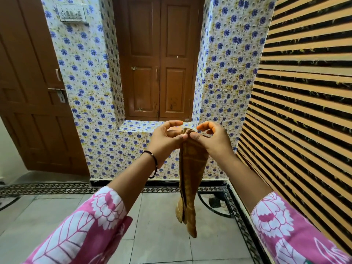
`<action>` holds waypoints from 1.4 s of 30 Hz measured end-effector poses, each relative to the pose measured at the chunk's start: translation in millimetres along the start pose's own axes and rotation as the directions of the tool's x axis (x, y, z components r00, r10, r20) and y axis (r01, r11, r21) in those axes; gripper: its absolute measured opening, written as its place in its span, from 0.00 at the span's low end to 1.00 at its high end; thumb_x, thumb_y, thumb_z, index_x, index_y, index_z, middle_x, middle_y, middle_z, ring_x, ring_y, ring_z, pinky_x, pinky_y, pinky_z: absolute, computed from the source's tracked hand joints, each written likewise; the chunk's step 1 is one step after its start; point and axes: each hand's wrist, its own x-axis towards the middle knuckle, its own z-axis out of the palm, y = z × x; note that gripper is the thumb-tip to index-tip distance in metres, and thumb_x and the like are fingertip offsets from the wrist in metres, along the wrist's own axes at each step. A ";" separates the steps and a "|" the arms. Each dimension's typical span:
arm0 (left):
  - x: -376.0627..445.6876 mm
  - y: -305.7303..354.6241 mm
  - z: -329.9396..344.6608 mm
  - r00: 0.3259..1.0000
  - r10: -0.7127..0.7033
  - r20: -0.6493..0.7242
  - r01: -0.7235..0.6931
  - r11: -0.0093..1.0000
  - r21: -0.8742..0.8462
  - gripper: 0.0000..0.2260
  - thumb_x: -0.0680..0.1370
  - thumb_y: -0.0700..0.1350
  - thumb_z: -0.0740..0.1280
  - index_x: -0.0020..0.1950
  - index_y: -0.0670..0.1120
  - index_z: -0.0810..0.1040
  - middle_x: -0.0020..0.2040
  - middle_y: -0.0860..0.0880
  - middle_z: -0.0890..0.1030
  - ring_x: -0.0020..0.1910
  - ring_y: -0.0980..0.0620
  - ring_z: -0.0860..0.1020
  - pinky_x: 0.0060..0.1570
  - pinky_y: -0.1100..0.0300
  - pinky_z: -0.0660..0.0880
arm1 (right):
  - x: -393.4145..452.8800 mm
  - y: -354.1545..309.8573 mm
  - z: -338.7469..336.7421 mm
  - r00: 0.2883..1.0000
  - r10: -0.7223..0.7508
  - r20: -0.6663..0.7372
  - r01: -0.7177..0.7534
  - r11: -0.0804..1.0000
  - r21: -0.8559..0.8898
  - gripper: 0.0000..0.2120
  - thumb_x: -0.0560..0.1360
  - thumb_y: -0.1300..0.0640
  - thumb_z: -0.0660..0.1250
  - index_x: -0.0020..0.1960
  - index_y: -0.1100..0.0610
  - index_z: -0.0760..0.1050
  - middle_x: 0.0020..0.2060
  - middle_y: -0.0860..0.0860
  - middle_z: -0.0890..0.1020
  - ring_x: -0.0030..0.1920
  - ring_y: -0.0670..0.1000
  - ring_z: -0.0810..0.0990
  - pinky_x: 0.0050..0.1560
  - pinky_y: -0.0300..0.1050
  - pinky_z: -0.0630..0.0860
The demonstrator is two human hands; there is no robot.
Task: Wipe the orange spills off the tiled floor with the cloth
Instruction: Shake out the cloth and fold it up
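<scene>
A mustard-brown patterned cloth (191, 178) hangs folded lengthwise in front of me, its lower end dangling above the grey tiled floor (162, 235). My left hand (167, 141) and my right hand (211, 140) are raised side by side at chest height. Each pinches the cloth's top edge between thumb and fingers. No orange spill shows on the part of the floor in view.
Ahead is a floral-tiled wall (91, 92) with a ledge (141, 126) under brown wooden shutters (158, 60). A brown door (28, 92) stands at the left. A black-and-orange striped wall (304, 92) runs along the right. A patterned black border (57, 188) edges the floor.
</scene>
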 end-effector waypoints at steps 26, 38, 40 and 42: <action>-39.4 -50.8 -9.9 0.890 -0.383 0.247 0.404 0.914 -0.041 0.22 0.73 0.65 0.57 0.58 0.54 0.75 0.56 0.50 0.81 0.59 0.48 0.77 0.59 0.47 0.73 | 2.1 4.9 -6.1 0.809 0.391 0.439 -0.586 0.476 0.656 0.21 0.63 0.63 0.73 0.55 0.66 0.77 0.44 0.61 0.84 0.43 0.59 0.84 0.40 0.53 0.82; -28.6 -42.5 -1.7 0.975 -0.218 -0.039 0.213 0.973 -0.091 0.05 0.76 0.43 0.68 0.44 0.43 0.80 0.39 0.46 0.84 0.41 0.48 0.83 0.41 0.55 0.80 | -40.6 46.9 -4.7 0.608 0.494 0.621 -0.792 0.431 0.433 0.21 0.75 0.41 0.63 0.55 0.58 0.79 0.48 0.59 0.84 0.53 0.60 0.80 0.53 0.59 0.78; -27.1 -42.0 -4.6 0.974 -0.225 -0.037 0.221 0.972 -0.084 0.04 0.76 0.42 0.68 0.46 0.43 0.80 0.42 0.45 0.83 0.44 0.46 0.81 0.44 0.52 0.80 | -48.8 49.0 2.1 0.648 0.477 0.594 -0.761 0.426 0.489 0.18 0.75 0.46 0.65 0.57 0.59 0.77 0.48 0.59 0.83 0.52 0.60 0.80 0.51 0.58 0.78; -27.5 -40.4 -9.7 0.970 -0.242 0.039 0.243 0.969 -0.038 0.02 0.76 0.38 0.68 0.48 0.42 0.79 0.42 0.45 0.82 0.44 0.47 0.80 0.40 0.56 0.79 | -49.8 50.1 3.1 0.731 0.472 0.494 -0.680 0.434 0.591 0.14 0.75 0.59 0.66 0.60 0.60 0.74 0.43 0.57 0.82 0.45 0.56 0.81 0.43 0.55 0.79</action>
